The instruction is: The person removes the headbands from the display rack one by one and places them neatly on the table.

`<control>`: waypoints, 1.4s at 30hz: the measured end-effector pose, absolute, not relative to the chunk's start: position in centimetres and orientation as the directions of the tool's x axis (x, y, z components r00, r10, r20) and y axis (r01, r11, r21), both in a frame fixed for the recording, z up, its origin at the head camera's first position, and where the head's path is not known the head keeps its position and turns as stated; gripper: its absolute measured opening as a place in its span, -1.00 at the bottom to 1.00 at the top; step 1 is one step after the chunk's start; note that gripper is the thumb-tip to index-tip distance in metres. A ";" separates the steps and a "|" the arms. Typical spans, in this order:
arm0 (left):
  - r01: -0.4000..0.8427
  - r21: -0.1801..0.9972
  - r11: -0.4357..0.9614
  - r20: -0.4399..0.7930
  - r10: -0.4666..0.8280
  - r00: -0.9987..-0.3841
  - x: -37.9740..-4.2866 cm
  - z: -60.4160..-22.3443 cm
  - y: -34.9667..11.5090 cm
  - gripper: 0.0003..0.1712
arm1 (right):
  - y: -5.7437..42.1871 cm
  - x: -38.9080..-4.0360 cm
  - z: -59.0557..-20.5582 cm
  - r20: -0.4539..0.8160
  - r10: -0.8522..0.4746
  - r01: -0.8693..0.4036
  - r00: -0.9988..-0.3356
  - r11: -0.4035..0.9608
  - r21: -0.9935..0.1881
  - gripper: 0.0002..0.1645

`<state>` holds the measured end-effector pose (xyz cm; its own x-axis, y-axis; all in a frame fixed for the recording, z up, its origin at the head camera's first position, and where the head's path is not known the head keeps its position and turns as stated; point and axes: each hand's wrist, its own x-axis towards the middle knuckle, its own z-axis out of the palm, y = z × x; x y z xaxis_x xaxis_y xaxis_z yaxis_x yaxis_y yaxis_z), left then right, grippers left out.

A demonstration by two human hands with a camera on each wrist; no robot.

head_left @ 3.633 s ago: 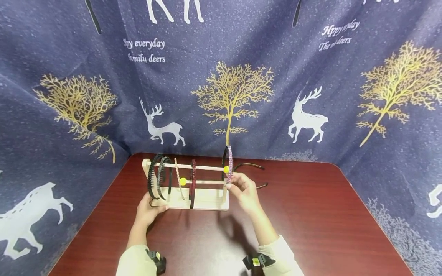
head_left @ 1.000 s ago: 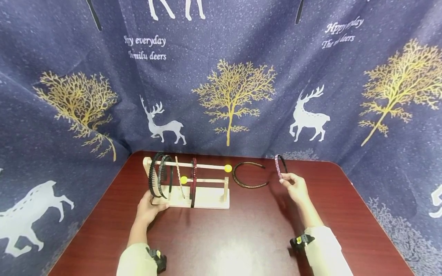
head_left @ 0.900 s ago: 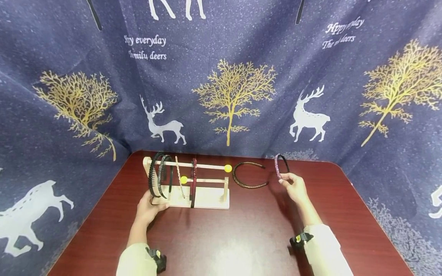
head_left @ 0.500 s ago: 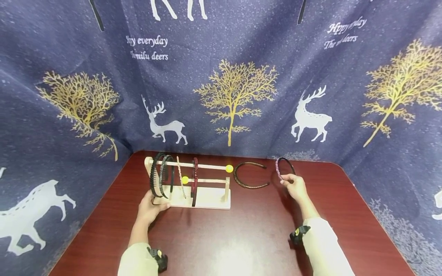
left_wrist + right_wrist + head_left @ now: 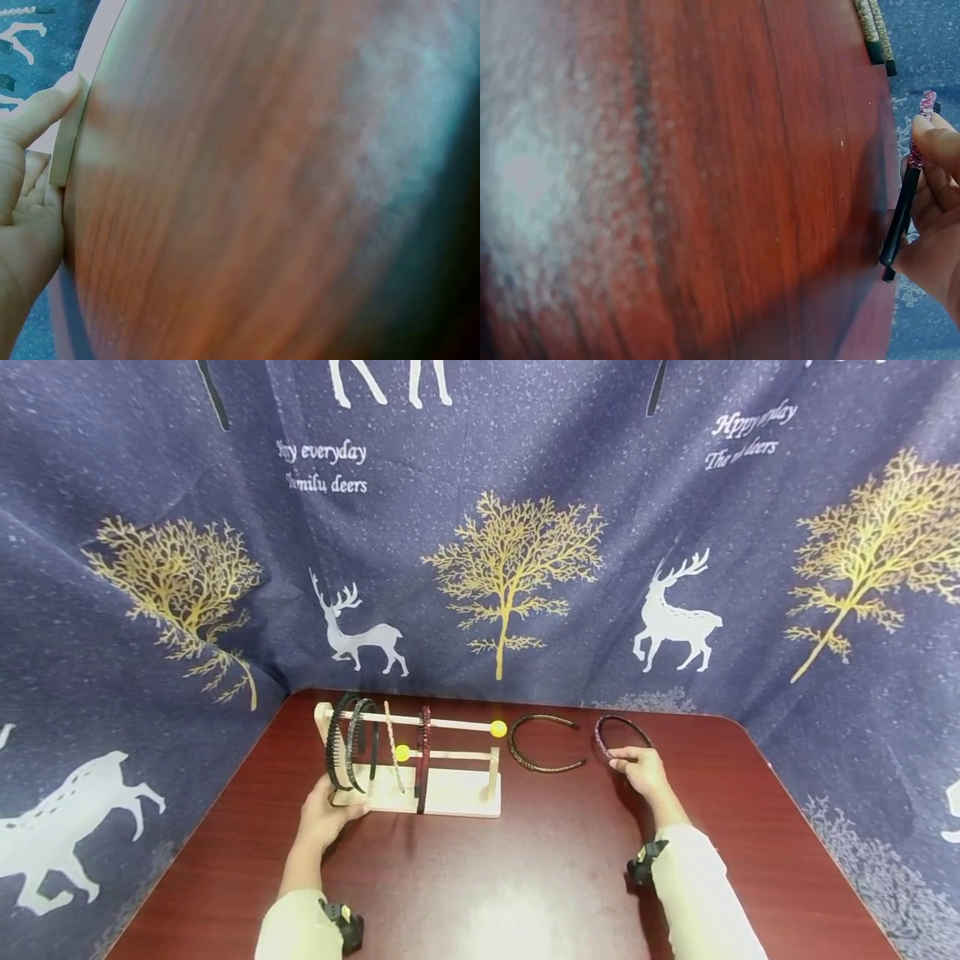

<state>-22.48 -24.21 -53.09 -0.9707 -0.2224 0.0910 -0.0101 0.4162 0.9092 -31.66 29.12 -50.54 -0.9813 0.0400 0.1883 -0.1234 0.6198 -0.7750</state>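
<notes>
Right wrist: glittery pink-and-black headband (image 5: pixel 904 199)

A booth-like set, shown by deer-printed cloth (image 5: pixel 555 452) round three sides of a reddish table (image 5: pixel 480 885)

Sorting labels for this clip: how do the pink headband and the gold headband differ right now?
Colour: the pink headband is pink; the gold headband is gold and dark.
Support: the right hand grips the pink headband; the gold headband lies on the table, untouched.
Shared: both sparkle, have black ends and are off the wooden rack.
</notes>
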 end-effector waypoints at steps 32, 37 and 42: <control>0.007 0.917 0.398 0.104 -0.223 -0.969 -22.4 -52.8 -24.1 -0.29 | 29.1 -32.9 -51.3 0.082 -0.067 -0.104 -0.994 0.757 -0.645 -0.86; 0.009 0.910 0.415 0.110 -0.221 -0.969 -22.4 -52.9 -24.2 -0.26 | 29.0 -32.4 -51.0 0.097 -0.061 -0.109 -0.993 0.751 -0.652 -0.80; -0.008 0.909 0.417 0.092 -0.219 -0.971 -22.5 -53.0 -24.3 -0.25 | 27.8 -31.0 -50.3 0.164 -0.026 -0.132 -0.986 0.717 -0.685 -0.73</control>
